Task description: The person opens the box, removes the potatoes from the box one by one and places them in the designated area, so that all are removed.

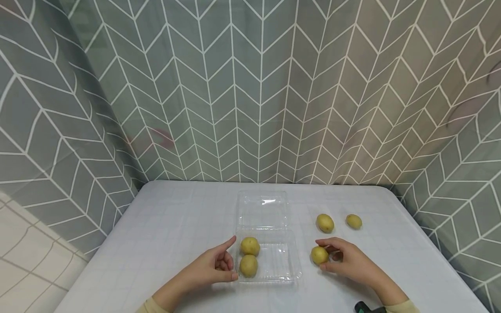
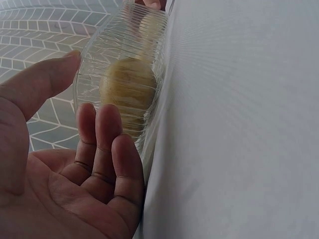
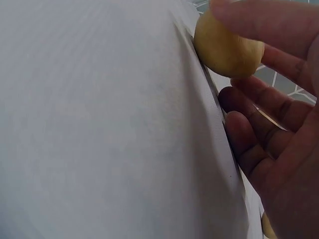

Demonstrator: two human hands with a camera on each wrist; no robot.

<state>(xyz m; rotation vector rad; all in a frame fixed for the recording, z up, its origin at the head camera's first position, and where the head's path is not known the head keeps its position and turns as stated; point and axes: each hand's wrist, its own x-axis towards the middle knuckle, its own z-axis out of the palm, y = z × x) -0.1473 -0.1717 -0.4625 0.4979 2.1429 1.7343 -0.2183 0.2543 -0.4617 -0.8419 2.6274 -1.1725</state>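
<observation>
A clear plastic clamshell box (image 1: 274,261) lies with its lid (image 1: 262,208) folded back. Two potatoes sit along its left side, one (image 1: 250,246) behind the other (image 1: 248,266). My left hand (image 1: 217,265) is at the box's left wall, thumb and forefinger spread along the edge and the other fingers loosely bent; the left wrist view shows a potato (image 2: 128,87) through the ribbed wall. To the right of the box, my right hand (image 1: 348,260) pinches a potato (image 1: 319,255) between thumb and fingers, low over the table.
Two more potatoes, a larger one (image 1: 325,223) and a smaller one (image 1: 354,221), lie behind my right hand. A white cloth covers the table (image 1: 176,217). Patterned curtains (image 1: 250,95) hang behind and at both sides. A black object (image 1: 364,307) shows by my right wrist.
</observation>
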